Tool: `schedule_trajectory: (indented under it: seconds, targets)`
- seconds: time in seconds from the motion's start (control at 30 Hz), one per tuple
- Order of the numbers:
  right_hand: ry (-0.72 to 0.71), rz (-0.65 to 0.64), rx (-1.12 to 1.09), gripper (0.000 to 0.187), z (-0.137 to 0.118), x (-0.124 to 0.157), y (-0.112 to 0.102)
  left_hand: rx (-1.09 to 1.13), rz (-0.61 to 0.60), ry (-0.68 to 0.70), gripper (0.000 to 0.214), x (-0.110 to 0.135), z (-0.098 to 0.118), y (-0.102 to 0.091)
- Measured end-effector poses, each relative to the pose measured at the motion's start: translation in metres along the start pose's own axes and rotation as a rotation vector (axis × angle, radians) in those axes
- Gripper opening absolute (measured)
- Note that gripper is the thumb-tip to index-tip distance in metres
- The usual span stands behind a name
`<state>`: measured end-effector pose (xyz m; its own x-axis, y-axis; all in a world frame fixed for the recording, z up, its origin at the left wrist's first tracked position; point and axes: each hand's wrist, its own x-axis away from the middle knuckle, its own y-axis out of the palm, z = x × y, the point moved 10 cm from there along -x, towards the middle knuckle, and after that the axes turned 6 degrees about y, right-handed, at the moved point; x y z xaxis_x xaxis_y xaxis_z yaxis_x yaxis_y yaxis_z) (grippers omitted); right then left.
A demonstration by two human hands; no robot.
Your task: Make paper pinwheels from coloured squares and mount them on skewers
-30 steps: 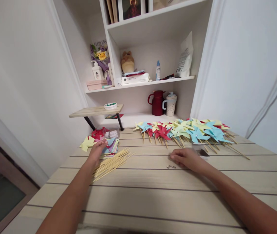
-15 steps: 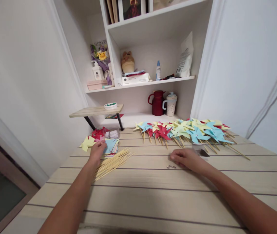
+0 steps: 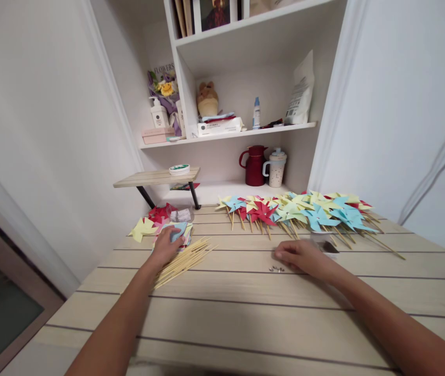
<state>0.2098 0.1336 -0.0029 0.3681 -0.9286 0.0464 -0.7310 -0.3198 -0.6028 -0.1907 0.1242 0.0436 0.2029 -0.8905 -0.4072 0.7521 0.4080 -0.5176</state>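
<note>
My left hand (image 3: pixel 165 247) is closed on a light blue paper sheet (image 3: pixel 180 228) at the top of a stack of coloured papers, and the sheet looks bent up under the fingers. Thin wooden sticks (image 3: pixel 186 262) lie in a loose bundle just right of that wrist. My right hand (image 3: pixel 297 255) rests low over the table, thumb and fingers pressed together. Whatever it may pinch is hidden. Several small metal fasteners (image 3: pixel 276 269) lie beside its fingertips. A yellow paper pinwheel shape (image 3: pixel 143 230) and red ones (image 3: pixel 160 213) lie left of and behind the stack.
Finished pinwheels on sticks (image 3: pixel 290 211) lie in a wide row at the back right. A small clear packet (image 3: pixel 327 246) sits behind my right wrist. A small raised wooden stand (image 3: pixel 155 177) is at the back left. A red jug (image 3: pixel 255 166) and a cup (image 3: pixel 276 169) stand beneath the shelf.
My left hand has shifted slightly right and toward me on the paper stack, and the blue top sheet now bends up in its fingers. My right hand stays almost still.
</note>
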Motion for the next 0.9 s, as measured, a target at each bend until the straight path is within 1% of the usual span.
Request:
schedule_trajectory:
  seconds: [0.2,0.3,0.43,0.67,0.77,0.9]
  targets:
    - [0.001,-0.008,-0.001,0.043,-0.002,0.001,0.001,0.072,-0.061,-0.040,0.044,0.009,-0.001,-0.001]
    - [0.011,-0.009,0.004,0.042,-0.001,0.001,0.001,0.110,-0.070,-0.054,0.046,0.011,-0.001,-0.003]
    - [-0.001,-0.022,0.009,0.041,-0.002,0.001,0.002,0.139,-0.069,-0.072,0.046,0.012,-0.006,-0.003]
    - [0.005,-0.009,-0.020,0.040,-0.002,0.000,0.000,0.150,-0.015,-0.071,0.033,0.007,-0.018,-0.004]
    - [0.003,-0.024,-0.033,0.040,-0.002,0.001,0.001,0.152,0.000,-0.068,0.032,0.007,-0.018,-0.005]
    - [0.012,-0.034,-0.023,0.039,-0.001,0.001,0.002,0.153,-0.007,-0.080,0.036,0.010,-0.015,-0.005]
